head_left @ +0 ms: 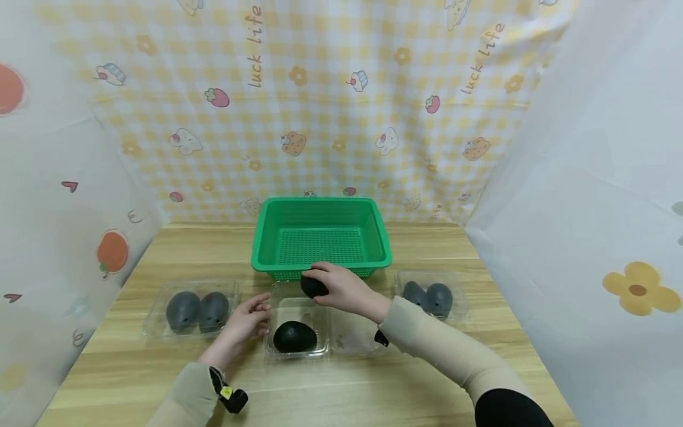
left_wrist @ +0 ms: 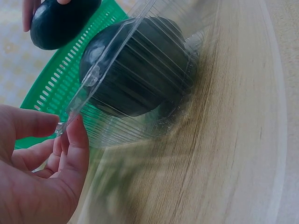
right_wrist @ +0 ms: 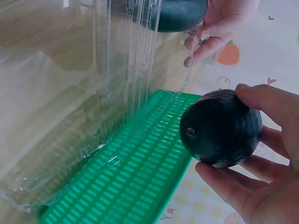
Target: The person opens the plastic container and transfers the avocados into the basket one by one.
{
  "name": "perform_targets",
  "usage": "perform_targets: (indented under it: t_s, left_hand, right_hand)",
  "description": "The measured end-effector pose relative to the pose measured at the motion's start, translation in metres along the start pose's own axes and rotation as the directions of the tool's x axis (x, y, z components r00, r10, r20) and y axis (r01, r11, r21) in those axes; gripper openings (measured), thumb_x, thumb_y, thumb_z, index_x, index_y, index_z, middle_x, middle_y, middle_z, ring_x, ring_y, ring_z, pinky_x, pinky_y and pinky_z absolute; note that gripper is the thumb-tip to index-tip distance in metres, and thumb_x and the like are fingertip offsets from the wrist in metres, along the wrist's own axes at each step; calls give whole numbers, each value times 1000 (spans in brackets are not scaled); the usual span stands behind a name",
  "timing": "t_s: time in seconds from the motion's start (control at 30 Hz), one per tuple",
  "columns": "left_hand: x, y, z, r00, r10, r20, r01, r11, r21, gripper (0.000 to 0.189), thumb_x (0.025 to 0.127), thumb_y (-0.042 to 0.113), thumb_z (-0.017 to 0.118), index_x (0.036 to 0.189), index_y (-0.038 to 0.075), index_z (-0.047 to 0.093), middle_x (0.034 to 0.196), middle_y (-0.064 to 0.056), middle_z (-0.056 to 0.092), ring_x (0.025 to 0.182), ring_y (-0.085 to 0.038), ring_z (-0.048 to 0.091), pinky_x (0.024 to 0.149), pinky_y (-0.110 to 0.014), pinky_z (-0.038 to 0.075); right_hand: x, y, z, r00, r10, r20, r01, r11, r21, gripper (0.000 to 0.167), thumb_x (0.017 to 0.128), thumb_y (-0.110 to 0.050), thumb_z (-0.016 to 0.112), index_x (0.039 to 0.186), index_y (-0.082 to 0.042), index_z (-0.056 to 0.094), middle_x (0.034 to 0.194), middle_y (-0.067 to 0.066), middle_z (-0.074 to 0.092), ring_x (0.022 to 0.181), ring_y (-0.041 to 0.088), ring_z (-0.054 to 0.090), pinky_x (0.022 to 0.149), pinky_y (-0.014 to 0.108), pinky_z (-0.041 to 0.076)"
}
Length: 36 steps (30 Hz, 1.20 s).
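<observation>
My right hand (head_left: 344, 289) grips a dark, smooth avocado (right_wrist: 219, 128) between thumb and fingers, its small stem scar showing in the right wrist view. The hand hovers over the far end of a clear plastic clamshell box (head_left: 296, 356), close to the basket's front. Inside that box, a second dark avocado (head_left: 294, 337) lies on its side near the front. At the box's left edge, my left hand (left_wrist: 44, 163) pinches the thin plastic rim between thumb and fingertips. The box's lid (head_left: 352, 341) lies folded open to the right, partly hidden under my right forearm.
A green perforated basket (head_left: 320, 213) stands behind the box, by the patterned cloth backdrop. To the left, a closed clear box (head_left: 155, 305) holds two dark avocados (head_left: 183, 311). Another closed box at the right also contains two avocados (head_left: 439, 299). White cloth walls border both table sides.
</observation>
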<state>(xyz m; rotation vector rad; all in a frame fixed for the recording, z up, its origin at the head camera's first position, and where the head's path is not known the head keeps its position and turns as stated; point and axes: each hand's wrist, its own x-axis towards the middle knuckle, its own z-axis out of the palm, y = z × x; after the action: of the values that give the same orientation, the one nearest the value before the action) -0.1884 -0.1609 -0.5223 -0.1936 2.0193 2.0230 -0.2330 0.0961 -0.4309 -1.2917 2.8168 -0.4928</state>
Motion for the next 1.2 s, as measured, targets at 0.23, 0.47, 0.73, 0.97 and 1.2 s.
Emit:
perform_targets:
  t_s: [0.23,0.47,0.73,0.97,1.2]
  left_hand:
    - [0,0,-2,1000,4,11,-4,1000,2,52,96,-3,49,145,-6,33,106,-13,49,82,-18,54,64,-30,55]
    - [1,1,-3,1000,2,10,-2,1000,12,52,95,-4,49,145,-7,33,105,-11,49,82,-17,54,64,-29,54]
    - [1,-2,-2,1000,6,17,-6,1000,13,52,96,-3,49,145,-6,33,108,-14,49,82,-17,54,64,-30,54]
    - [0,-2,-1,1000,1,13,-1,1000,11,51,97,-3,48,145,-6,33,107,-13,49,82,-17,54,65,-31,54]
    - [1,-2,-3,1000,5,12,-5,1000,11,52,96,-3,49,145,-7,33,107,-13,49,82,-17,54,64,-30,54]
  right_hand:
    - [1,2,-4,1000,21,-5,-21,1000,9,57,89,-25,72,140,-13,52,141,11,48,122,24,52,96,36,47]
    - [6,2,-12,1000,22,-3,-22,1000,-18,58,87,-26,74,140,-14,53,140,10,49,123,24,52,97,37,47]
    - [7,3,-20,1000,14,-9,-14,1000,-12,58,87,-24,74,140,-13,52,140,12,49,121,26,53,94,39,48]
    - [9,3,-26,1000,15,-3,-15,1000,-23,58,88,-26,73,140,-15,52,140,11,48,122,25,52,95,39,48]
    - [10,4,-31,1000,22,-11,-23,999,-28,58,88,-27,73,140,-15,52,141,11,48,123,26,51,97,39,47]
